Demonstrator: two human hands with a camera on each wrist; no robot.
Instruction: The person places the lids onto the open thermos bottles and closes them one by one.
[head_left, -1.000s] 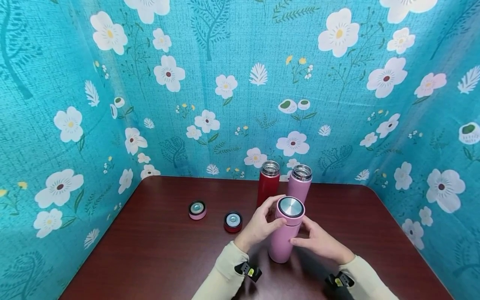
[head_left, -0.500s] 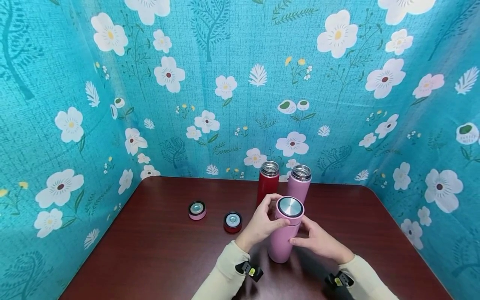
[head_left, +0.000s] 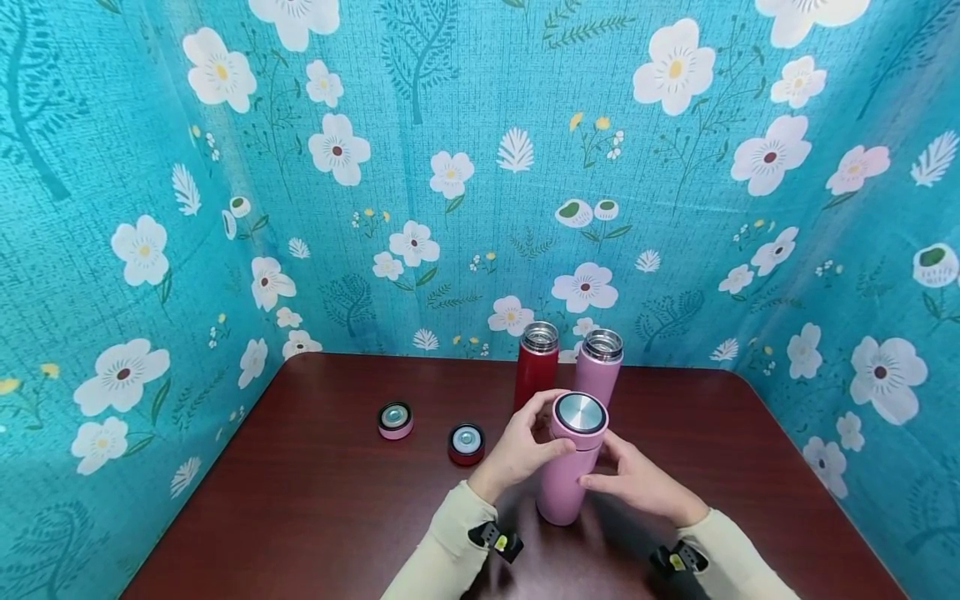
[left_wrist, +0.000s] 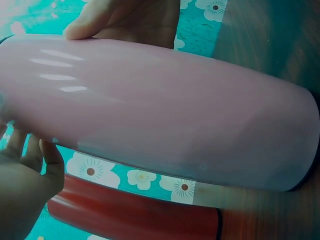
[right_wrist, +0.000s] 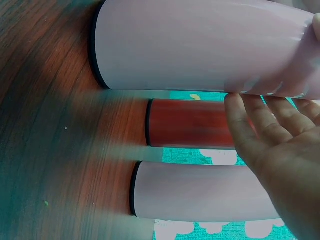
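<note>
So the left hand (head_left: 519, 450) is curled round the lid (head_left: 581, 421), right hand (head_left: 647, 486) gripping the near bottle (head_left: 561, 487) lower down (left's closer to the top). It's upright between them; red bottle (head_left: 536, 375) and far bottle (head_left: 597, 377) stand beyond, lidless.

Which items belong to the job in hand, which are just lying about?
In use: left hand, right hand, capped pink bottle, steel-topped lid.
Seemingly lying about, maybe related: open red bottle, open pink bottle, loose pink lid, red lid.
</note>
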